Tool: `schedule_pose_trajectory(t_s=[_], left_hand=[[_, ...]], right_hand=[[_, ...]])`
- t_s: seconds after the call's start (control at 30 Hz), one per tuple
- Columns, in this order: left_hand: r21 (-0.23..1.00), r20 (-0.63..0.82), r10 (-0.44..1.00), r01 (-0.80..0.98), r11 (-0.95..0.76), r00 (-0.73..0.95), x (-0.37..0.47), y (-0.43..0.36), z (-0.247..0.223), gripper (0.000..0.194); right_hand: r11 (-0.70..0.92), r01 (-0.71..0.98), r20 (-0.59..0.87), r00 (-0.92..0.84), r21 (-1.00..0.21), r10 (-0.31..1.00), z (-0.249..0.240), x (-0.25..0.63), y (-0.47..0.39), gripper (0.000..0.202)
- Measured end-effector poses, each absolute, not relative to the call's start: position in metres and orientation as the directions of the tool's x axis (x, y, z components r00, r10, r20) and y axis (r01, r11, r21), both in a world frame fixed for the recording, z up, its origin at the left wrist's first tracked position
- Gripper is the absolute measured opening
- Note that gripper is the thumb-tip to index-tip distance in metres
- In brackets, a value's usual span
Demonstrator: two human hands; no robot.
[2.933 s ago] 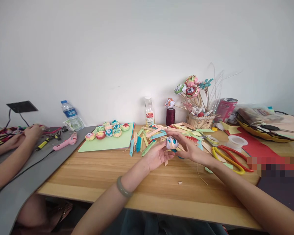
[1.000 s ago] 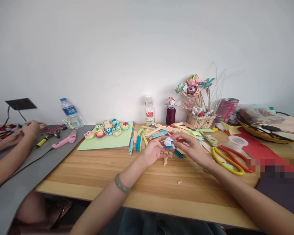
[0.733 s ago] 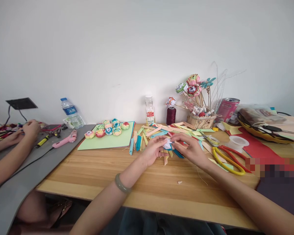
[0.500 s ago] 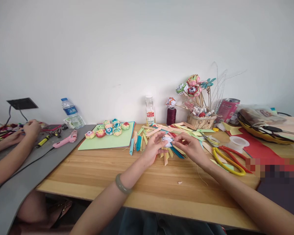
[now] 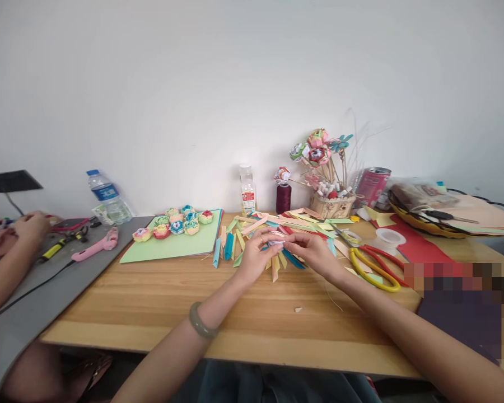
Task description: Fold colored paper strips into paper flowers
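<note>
Between my two hands is a small white folded paper piece [image 5: 276, 243], mostly covered by the fingers. My left hand [image 5: 254, 254] is closed round its left side, and a grey-green bangle sits on that wrist. From the right, the thumb and fingertips of my right hand [image 5: 313, 253] pinch the paper's edge. Behind and under both hands lies a loose pile of folded paper strips [image 5: 229, 246] in blue, peach, yellow, green and red. Several finished paper flowers [image 5: 177, 226] rest on a light green paper stack [image 5: 138, 254] to the left.
Yellow-and-red-handled scissors [image 5: 376, 274] lie right of my hands. At the wall stand a clear bottle [image 5: 247, 196], a thread spool [image 5: 283, 200], a flower basket [image 5: 331, 206] and a pink can [image 5: 373, 187]. On the grey mat, a pink glue gun [image 5: 94, 246] lies near another person's hands [image 5: 29, 229].
My view has swung a little to the right. My left fingers have drawn in over the white paper, which shows less now. My right hand still pinches it.
</note>
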State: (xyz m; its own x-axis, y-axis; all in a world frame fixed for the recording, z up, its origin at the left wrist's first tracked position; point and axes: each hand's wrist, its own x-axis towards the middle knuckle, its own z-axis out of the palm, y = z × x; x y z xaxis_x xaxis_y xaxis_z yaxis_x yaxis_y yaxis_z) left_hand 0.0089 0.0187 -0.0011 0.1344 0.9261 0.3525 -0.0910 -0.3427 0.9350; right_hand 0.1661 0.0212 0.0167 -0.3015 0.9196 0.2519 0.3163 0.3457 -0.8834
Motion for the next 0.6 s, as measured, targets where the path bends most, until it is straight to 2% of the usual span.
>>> schedule_pose_trajectory(t_s=[0.17, 0.3, 0.4, 0.53, 0.6], left_hand=[[0.868, 0.476, 0.875, 0.108, -0.484, 0.09, 0.009, 0.016, -0.001, 0.007], [0.849, 0.502, 0.861, 0.142, -0.509, 0.082, 0.007, 0.017, -0.004, 0.01], [0.842, 0.512, 0.858, 0.169, -0.512, 0.044, 0.005, 0.018, -0.005, 0.012], [0.86, 0.485, 0.872, 0.15, -0.488, 0.06, 0.005, 0.016, -0.002, 0.013], [0.865, 0.478, 0.876, 0.136, -0.483, 0.073, 0.007, 0.015, -0.001, 0.013]], right_hand=[[0.392, 0.417, 0.288, -0.291, -0.82, 0.912, 0.012, 0.166, 0.02, 0.026], [0.417, 0.512, 0.324, -0.265, -0.751, 0.908, 0.024, 0.172, 0.017, 0.018], [0.418, 0.582, 0.334, -0.252, -0.697, 0.908, 0.055, 0.194, 0.01, 0.019], [0.296, 0.743, 0.234, -0.191, -0.6, 0.953, 0.109, 0.269, -0.007, 0.028], [0.165, 0.794, 0.212, -0.047, -0.585, 0.976, 0.123, 0.327, -0.017, 0.034]])
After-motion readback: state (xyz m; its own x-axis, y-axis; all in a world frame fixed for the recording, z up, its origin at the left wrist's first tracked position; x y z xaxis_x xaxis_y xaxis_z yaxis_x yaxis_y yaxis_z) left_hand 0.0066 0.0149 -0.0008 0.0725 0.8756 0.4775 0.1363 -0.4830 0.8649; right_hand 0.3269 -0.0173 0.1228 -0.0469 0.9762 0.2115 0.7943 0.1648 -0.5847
